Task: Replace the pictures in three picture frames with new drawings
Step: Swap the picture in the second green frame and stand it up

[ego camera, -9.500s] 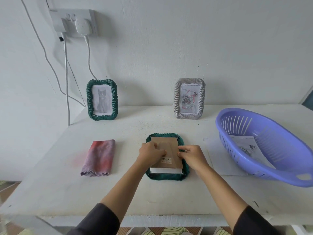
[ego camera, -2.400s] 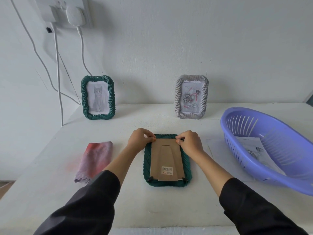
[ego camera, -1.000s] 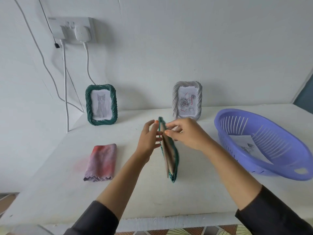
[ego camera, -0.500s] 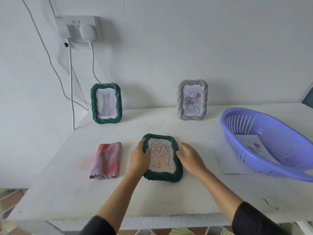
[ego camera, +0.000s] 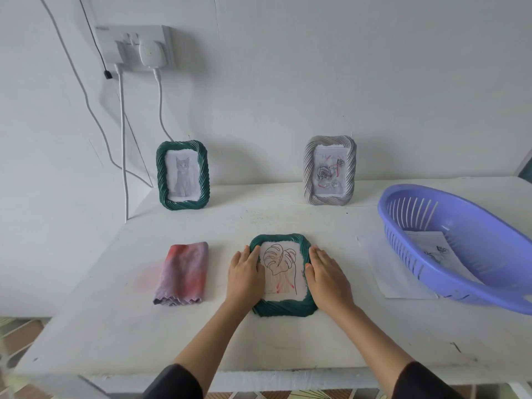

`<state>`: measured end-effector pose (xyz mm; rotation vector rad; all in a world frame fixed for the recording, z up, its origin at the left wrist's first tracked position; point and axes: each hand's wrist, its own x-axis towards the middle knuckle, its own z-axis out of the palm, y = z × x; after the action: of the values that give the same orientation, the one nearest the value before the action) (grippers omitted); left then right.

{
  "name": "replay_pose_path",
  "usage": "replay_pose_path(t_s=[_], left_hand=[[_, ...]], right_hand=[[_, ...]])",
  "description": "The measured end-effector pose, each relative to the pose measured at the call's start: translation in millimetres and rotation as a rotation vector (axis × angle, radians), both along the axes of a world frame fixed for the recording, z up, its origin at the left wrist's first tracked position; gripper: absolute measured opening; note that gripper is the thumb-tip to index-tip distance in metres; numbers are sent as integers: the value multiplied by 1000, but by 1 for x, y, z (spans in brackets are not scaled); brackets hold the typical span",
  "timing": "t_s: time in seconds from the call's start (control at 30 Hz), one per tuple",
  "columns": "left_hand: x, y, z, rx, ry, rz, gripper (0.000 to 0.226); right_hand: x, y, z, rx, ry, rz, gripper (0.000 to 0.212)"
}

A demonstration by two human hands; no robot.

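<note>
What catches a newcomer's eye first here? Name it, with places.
The green frame lying face up at centre, a leaf drawing in it, with left hand and right hand flat along its sides. Then the purple basket at right, and the cat frame and rose frame standing by the wall.

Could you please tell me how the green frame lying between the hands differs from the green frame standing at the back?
The near green frame lies flat and face up on the table; the far green frame stands upright. The near one holds a leaf drawing; the far one a grey cat picture. The left hand and right hand rest on the near one's sides; nothing touches the far one. Both have dark green twisted rims.
</note>
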<state>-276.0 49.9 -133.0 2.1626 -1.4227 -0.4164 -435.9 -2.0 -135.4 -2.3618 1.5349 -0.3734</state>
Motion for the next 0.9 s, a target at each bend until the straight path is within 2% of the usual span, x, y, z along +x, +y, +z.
replay_pose_path(t_s=[0.1, 0.17, 0.23, 0.33, 0.4, 0.5, 0.57, 0.63, 0.7, 0.8, 0.87, 0.9], left_hand=[[13, 3, 7, -80, -10, 76, 47], [31, 8, 17, -138, -106, 310, 53], [53, 16, 27, -27, -107, 523, 72], [79, 28, 33, 254, 11, 599, 101], [85, 31, 31, 329, 26, 569, 96], [89, 32, 33, 254, 76, 564, 75], [91, 34, 37, 226, 148, 551, 74], [94, 36, 41, 212, 243, 532, 83], [94, 36, 49, 144, 456, 523, 94], [74, 29, 74, -20, 708, 409, 90], [44, 22, 91, -48, 770, 273, 89], [27, 18, 99, -20, 779, 198, 86]], right_hand=[[-1, 0, -1, 6, 11, 3, 51], [-1, 1, -1, 8, 7, 4, 51], [-1, 1, -1, -1, 7, 2, 51], [-1, 1, 0, 5, 12, 0, 51], [-1, 1, 1, 12, 6, -2, 51], [0, 2, 3, 23, -8, -2, 51], [-1, 1, 5, 56, -54, -3, 50], [-3, 2, 10, 123, -199, -25, 51], [-4, 4, 18, 167, -413, -76, 56], [6, 15, 37, 232, -658, -51, 77], [21, 26, 57, 464, -826, 17, 90], [26, 28, 64, 621, -935, 38, 85]])
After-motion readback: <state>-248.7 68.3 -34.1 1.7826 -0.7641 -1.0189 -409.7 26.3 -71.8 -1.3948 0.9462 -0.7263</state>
